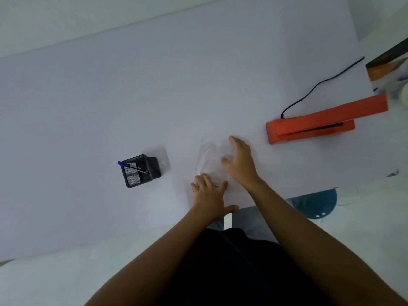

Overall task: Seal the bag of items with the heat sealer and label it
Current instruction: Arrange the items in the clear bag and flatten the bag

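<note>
A clear plastic bag (209, 157) lies flat on the white table (110, 96), hard to make out against it. My left hand (209, 193) rests palm down on the bag's near end, fingers spread. My right hand (240, 160) lies over the bag's right side with its fingers apart; I cannot tell if it pinches the plastic. The orange heat sealer (309, 127) sits to the right of the bag with its arm raised, apart from both hands. What is inside the bag is not visible.
A black mesh pen holder (138, 171) with a blue-capped pen (130, 165) stands left of the bag, a small clear packet (163, 161) behind it. The sealer's black cord (318, 85) runs to the back right. A blue stool (315, 203) stands off the table's near right edge.
</note>
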`<state>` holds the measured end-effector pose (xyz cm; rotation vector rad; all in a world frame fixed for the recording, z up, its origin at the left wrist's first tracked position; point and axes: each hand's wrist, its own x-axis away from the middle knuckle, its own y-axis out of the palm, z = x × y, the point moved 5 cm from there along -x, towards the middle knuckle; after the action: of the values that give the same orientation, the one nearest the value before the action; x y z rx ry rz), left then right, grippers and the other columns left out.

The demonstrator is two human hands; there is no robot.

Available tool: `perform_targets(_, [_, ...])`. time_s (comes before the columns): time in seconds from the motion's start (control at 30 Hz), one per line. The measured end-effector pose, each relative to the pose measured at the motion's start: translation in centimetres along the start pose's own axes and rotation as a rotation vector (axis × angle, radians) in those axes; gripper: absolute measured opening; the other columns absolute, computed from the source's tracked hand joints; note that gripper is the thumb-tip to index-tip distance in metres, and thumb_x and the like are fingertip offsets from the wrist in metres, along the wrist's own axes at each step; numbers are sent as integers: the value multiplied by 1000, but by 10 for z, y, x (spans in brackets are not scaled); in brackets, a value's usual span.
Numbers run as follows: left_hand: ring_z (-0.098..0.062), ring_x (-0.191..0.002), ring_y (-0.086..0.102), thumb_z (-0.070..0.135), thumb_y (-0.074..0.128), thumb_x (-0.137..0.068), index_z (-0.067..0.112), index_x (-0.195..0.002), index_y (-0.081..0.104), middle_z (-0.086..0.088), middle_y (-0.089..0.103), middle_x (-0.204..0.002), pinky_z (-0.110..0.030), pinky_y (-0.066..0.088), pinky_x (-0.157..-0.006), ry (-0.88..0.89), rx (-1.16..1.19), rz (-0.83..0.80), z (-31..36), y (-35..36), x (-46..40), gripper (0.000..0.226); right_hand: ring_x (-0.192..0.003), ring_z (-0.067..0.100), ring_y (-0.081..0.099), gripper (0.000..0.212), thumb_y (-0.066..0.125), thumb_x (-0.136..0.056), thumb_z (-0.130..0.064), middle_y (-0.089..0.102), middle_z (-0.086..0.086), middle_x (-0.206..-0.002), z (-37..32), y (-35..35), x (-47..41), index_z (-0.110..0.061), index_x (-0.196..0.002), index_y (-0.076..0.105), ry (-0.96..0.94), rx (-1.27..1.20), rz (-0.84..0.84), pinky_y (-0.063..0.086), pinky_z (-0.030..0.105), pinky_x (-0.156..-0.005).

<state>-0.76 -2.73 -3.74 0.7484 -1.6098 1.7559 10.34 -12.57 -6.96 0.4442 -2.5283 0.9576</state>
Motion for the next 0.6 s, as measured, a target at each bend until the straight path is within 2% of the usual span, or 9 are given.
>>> perform_targets(0.1, [-57,-143,4,85,37,-78,34,-153,14,-34,2,-157,-66,14,-114,-5,2,-27,0,-1,0,94,-127,24,49,83,76,-85,-26,53,6,-134,-7,5,-10,-18,-153,29,70,84,-77,47,40,-107])
perform_targets(0.2, [-57,-143,4,85,36,-78,34,-154,13,-34,2,-157,-66,14,-114,-2,-8,-37,0,-2,-1,94,-132,29,44,78,75,-84,-30,50,10,-141,-13,3,-16,-18,-150,34,46,249,-103,44,47,-108])
perform_targets(0.3, [-57,-143,4,85,35,-78,34,-154,12,-35,1,-157,-67,13,-113,2,-14,-50,-1,-1,-2,94,-132,28,41,66,73,-84,-30,49,10,-141,-14,-7,-11,-16,-141,45,15,248,-8,43,43,-105])
perform_targets(0.4, [-57,-142,4,86,36,-77,35,-153,13,-35,2,-156,-67,14,-112,1,-3,-49,-1,1,-3,94,-135,27,40,64,71,-86,-27,48,9,-143,-9,-14,-4,-11,-142,44,-5,183,85,44,42,-106])
perform_targets(0.53, [-57,-142,4,85,38,-78,34,-153,14,-34,2,-157,-67,14,-113,4,6,-38,0,2,-2,94,-131,26,46,63,72,-87,-28,54,9,-138,-11,-7,0,-10,-141,47,-45,209,28,47,40,-106])
perform_targets(0.6, [-57,-143,4,84,39,-78,34,-153,14,-33,2,-158,-66,14,-114,2,7,-40,1,2,-1,95,-124,24,52,61,74,-87,-27,58,8,-132,-17,-1,0,-10,-140,48,-25,149,-26,49,34,-102])
